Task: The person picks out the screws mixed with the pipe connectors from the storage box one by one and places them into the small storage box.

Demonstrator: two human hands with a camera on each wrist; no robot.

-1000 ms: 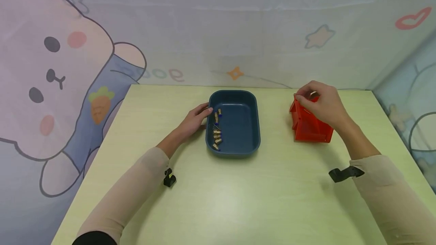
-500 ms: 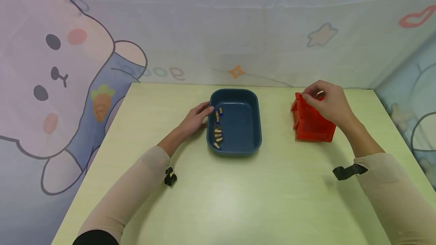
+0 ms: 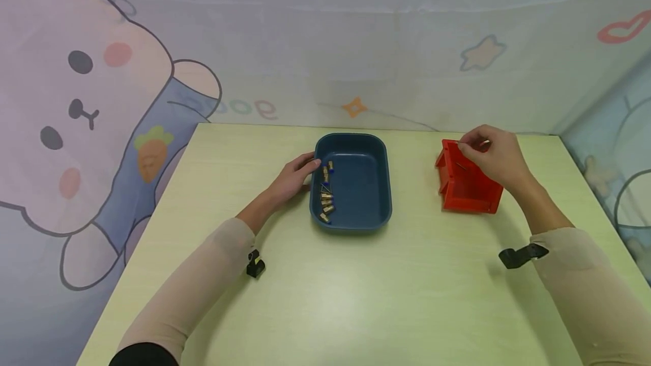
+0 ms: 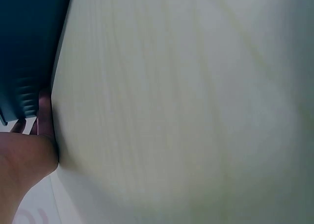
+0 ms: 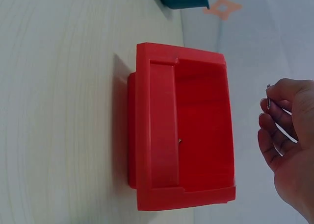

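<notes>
A dark blue tray (image 3: 373,185) sits mid-table with several small brass pieces with blue tips (image 3: 325,194) along its left side. My left hand (image 3: 305,169) rests flat on the table, fingers straight against the tray's left rim; the left wrist view shows only the palm (image 4: 24,158) beside the tray wall (image 4: 29,47). A red bin (image 3: 465,185) stands to the right. My right hand (image 3: 473,144) hovers over its far end and pinches a thin metal screw (image 5: 268,102) between thumb and finger. Another tiny screw (image 5: 179,141) lies inside the red bin (image 5: 196,111).
The pale wooden table (image 3: 325,298) is bounded behind and on both sides by a cartoon-printed cloth wall (image 3: 102,100). Black wrist straps (image 3: 521,256) hang under each forearm.
My right hand has shifted a little to the right over the red bin's far end. The left hand and the tray have stayed put.
</notes>
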